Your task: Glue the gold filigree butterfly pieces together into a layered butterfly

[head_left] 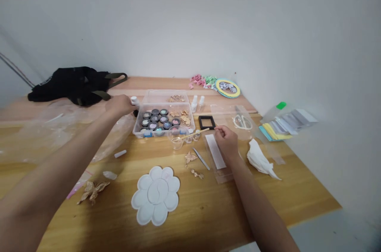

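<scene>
My left hand reaches across the wooden table and is closed on a small white bottle just left of a clear plastic box of round pigment jars. My right hand is closed in a pinch on a thin wooden stick whose far end lies over a small clear cup. A white strip of paper on a clear sleeve lies under that hand.
A white flower-shaped palette sits near the front. Gold leaf-like pieces, tweezers, a crumpled tissue, a black square frame, two small dropper bottles, coloured sheets, plastic bags and a black bag lie around.
</scene>
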Motion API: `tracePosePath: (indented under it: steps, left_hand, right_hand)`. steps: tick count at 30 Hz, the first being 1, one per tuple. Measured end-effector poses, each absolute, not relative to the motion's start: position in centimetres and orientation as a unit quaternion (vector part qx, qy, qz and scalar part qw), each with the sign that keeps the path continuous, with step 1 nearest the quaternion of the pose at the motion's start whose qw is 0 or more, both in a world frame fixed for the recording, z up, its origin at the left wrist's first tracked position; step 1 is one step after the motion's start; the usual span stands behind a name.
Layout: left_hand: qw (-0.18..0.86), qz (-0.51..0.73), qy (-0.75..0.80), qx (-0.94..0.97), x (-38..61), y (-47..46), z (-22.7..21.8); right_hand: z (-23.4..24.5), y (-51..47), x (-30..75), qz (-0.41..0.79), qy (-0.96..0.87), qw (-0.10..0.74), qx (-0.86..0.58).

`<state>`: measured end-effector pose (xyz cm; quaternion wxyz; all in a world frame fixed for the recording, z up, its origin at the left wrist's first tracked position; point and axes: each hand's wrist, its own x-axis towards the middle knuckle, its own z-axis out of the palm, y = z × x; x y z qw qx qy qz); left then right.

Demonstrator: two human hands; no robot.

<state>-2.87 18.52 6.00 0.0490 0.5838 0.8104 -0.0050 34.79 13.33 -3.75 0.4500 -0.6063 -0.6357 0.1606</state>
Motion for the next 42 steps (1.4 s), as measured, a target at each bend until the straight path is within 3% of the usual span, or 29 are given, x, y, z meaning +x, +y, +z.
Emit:
tracePosePath:
  steps: [11,16,19,25,33,42]
  left_hand:
    - [0.008,0.002,0.810,0.587,-1.9,16.3,7.5]
    - [-0.020,0.032,0.781,0.624,-0.3,11.3,9.2]
    - [0.004,0.055,0.725,0.686,0.8,8.2,9.1]
    - [0.105,0.108,0.647,0.747,2.8,3.9,5.4]
    - [0.180,0.189,0.609,0.749,5.3,1.0,0.4]
    - [0.169,0.276,0.610,0.723,4.9,0.5,-2.4]
  right_hand:
    - [-3.4,12.9,34.4,0.180,-0.646,0.467,-0.577]
    - [-1.7,12.3,32.9,0.200,-0.710,0.461,-0.493]
    - [-0.5,11.9,31.4,0.207,-0.779,0.415,-0.422]
    - [0.0,12.0,29.1,0.195,-0.842,0.293,-0.408]
    - [0.3,13.2,29.5,0.162,-0.851,0.276,-0.417]
    - [0.8,14.3,30.2,0.172,-0.849,0.243,-0.436]
